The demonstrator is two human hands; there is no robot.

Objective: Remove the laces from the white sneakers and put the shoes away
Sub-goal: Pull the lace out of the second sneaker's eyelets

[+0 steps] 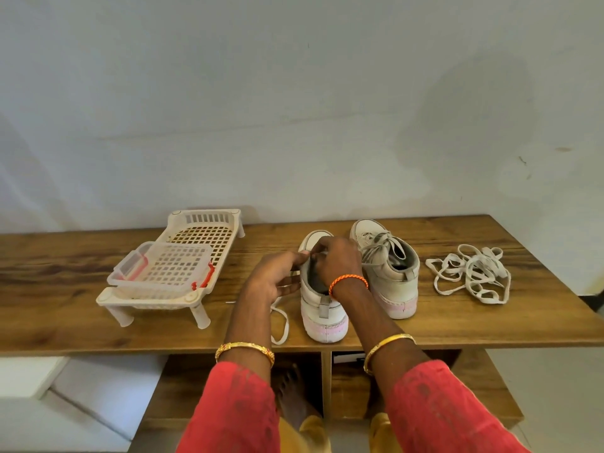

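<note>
Plastic rack (183, 256) stands on the table (425, 328), well left of the fingers. Left hand (274, 276) curls its fingers against the near sneaker (322, 317), thumb tip pinched toward the right hand's fingers at the tongue; a loose lace (281, 322) trails down below them. Right hand (333, 259) is curled over the shoe's opening, pinching something small there. Just right of those fingers sits the second sneaker (389, 273), laces tied. Farther right lies a heap of pulled laces (470, 273).

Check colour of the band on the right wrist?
Orange braided band, on the right hand's wrist; head view.
</note>
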